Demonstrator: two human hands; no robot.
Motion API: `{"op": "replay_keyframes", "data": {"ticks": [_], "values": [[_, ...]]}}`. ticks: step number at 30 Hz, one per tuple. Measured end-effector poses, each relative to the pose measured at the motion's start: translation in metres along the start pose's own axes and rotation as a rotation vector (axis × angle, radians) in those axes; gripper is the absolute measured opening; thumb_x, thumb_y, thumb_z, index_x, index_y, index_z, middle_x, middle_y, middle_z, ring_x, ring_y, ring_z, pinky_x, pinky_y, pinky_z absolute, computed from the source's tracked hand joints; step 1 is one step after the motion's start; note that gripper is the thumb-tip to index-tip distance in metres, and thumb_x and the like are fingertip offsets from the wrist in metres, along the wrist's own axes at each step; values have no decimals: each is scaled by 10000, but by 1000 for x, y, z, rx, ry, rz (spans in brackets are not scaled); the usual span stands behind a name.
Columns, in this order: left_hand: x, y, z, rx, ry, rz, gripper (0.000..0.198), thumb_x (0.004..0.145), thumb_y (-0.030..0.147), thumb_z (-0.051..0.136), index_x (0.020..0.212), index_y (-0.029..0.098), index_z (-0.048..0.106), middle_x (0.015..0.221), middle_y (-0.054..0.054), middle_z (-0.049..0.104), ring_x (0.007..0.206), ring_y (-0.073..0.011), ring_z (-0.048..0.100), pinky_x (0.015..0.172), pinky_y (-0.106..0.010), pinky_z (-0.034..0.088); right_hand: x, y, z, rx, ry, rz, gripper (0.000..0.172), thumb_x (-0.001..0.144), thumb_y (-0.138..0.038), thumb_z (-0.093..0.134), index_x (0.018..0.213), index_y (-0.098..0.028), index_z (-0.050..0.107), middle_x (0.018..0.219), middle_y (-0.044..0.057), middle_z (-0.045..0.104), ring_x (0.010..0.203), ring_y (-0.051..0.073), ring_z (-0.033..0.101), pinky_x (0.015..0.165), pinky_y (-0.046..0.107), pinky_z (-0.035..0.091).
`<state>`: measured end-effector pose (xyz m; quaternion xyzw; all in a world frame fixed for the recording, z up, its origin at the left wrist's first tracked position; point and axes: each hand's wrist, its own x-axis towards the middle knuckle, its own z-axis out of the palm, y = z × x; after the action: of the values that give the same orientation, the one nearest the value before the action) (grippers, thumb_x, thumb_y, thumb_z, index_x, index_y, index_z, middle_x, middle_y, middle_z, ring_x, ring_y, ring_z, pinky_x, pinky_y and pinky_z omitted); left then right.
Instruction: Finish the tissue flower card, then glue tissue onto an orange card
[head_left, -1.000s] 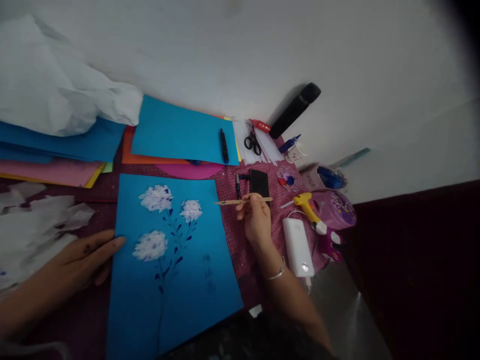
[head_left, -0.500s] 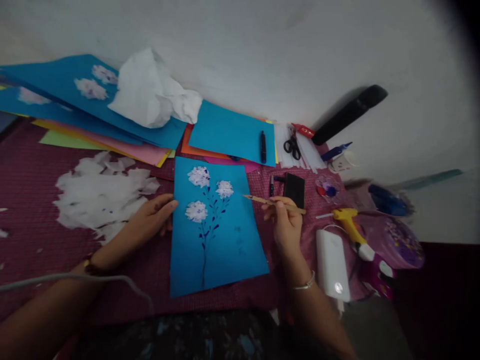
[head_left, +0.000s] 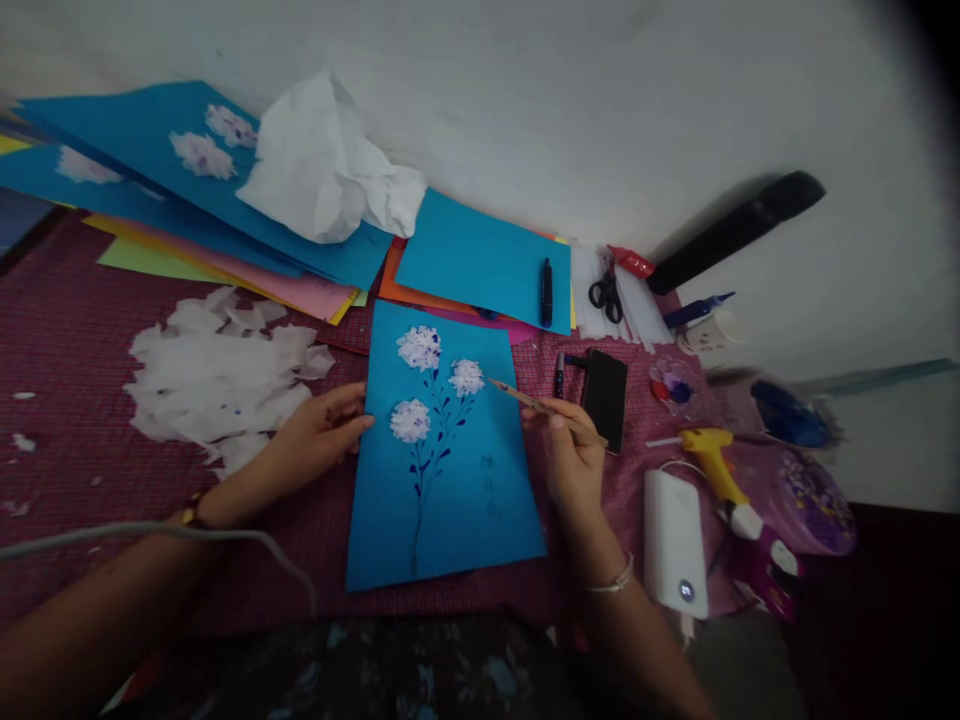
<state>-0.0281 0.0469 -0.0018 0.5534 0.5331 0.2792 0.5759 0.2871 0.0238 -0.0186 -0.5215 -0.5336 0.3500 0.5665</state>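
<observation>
A blue paper sheet [head_left: 480, 510] lies in front of me, with three white flowers flecked purple and dark stems and leaves on it. At its left edge is my left hand [head_left: 330, 425], fingers partly curled, thumb and fingertips closed on the paper's margin. My right hand [head_left: 574, 450] is closed around a thin wooden paintbrush [head_left: 529, 400]. The brush tip is over the sheet, just right of the upper right flower [head_left: 466, 377]; whether it touches the paper I cannot tell. Faint marks or writing show on the sheet's lower right.
Torn white paper [head_left: 217, 375] is heaped at left. Behind lie blue sheets [head_left: 480, 255], crumpled white paper [head_left: 322, 165], a black pen [head_left: 547, 292] and scissors [head_left: 606, 293]. A phone [head_left: 604, 400], paint dish [head_left: 675, 388], yellow glue gun [head_left: 712, 455] and white power bank [head_left: 675, 540] are at right.
The whole view has shifted, so most things appear farther right. Relative to the sheet, the brush tip is closer to the upper right flower. Both hands keep their hold.
</observation>
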Motion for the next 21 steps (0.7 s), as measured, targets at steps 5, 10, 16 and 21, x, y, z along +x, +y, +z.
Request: {"op": "replay_keyframes", "data": {"ticks": [5, 10, 16, 21], "values": [[0, 0, 2, 93, 127, 37, 570, 854, 380, 587, 1379, 174, 505, 706, 31, 585, 618, -153, 545, 564, -264, 459, 3, 5, 0, 84, 25, 84, 167, 968, -346, 589, 1031, -240, 702, 850, 25, 750, 752, 191, 696, 746, 375, 567], [0, -2, -3, 210, 254, 45, 694, 857, 367, 580, 1480, 165, 350, 771, 33, 575, 680, -161, 556, 657, -289, 473, 2, 8, 1, 129, -31, 153, 164, 976, -340, 584, 1031, -245, 706, 862, 19, 750, 714, 168, 681, 722, 346, 555], [2, -8, -7, 166, 216, 11, 567, 856, 358, 595, 1386, 200, 467, 829, 24, 567, 699, -151, 554, 651, -287, 471, 2, 8, 2, 183, -65, 208, 180, 973, -361, 593, 1013, -235, 714, 823, 22, 743, 680, 159, 673, 683, 324, 552], [2, -10, -3, 76, 260, 3, 606, 873, 311, 607, 1443, 182, 444, 860, 22, 573, 740, -129, 567, 671, -254, 470, 0, 7, 1, 134, -103, 203, 196, 981, -359, 582, 995, -236, 733, 831, 27, 736, 676, 165, 677, 659, 325, 564]]}}
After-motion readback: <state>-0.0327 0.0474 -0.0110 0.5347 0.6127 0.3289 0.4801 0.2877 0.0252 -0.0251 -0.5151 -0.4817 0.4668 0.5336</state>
